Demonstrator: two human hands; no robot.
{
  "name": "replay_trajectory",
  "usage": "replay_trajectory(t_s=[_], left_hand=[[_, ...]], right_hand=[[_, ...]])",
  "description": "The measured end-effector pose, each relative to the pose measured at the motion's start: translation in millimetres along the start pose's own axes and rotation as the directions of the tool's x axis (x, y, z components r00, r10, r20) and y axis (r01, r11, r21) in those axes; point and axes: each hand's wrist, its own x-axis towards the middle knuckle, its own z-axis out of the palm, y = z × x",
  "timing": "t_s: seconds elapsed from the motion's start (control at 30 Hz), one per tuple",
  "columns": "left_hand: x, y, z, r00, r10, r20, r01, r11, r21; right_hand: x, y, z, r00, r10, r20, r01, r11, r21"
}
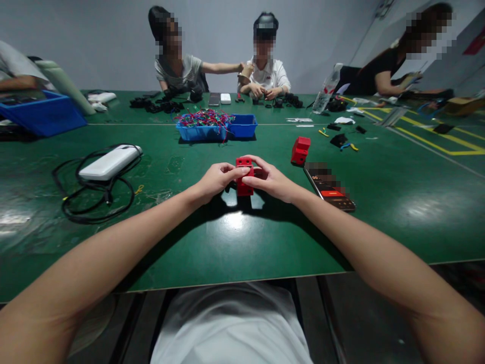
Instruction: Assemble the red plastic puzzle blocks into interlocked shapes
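Observation:
Just above the green table [204,253], a red block-shaped part [245,188] is held upright between both hands. My left hand [219,181] grips its left side, thumb across the front. My right hand [273,181] wraps its right side, with the thumb on the front face and a finger over the top. Small dark holes show in the part's top and lower front. A second red part [300,150] stands on the table to the right, beyond a phone [331,189] with a lit screen.
Blue bins [242,126], one full of coloured wires [204,119], stand ahead. A white power bank [111,162] with black cable lies left. A larger blue bin [45,116] is far left. Bottle [326,91], pliers and scraps lie right. Several people sit around the table.

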Motion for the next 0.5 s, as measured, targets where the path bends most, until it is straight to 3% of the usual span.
replay_trajectory(t_s=[0.5], left_hand=[[-0.4, -1.6, 0.5, 0.998, -0.032, 0.05, 0.035, 0.998, -0.05]], right_hand=[[0.3, 0.1, -0.9, 1.0, 0.009, 0.024, -0.008, 1.0, -0.025]])
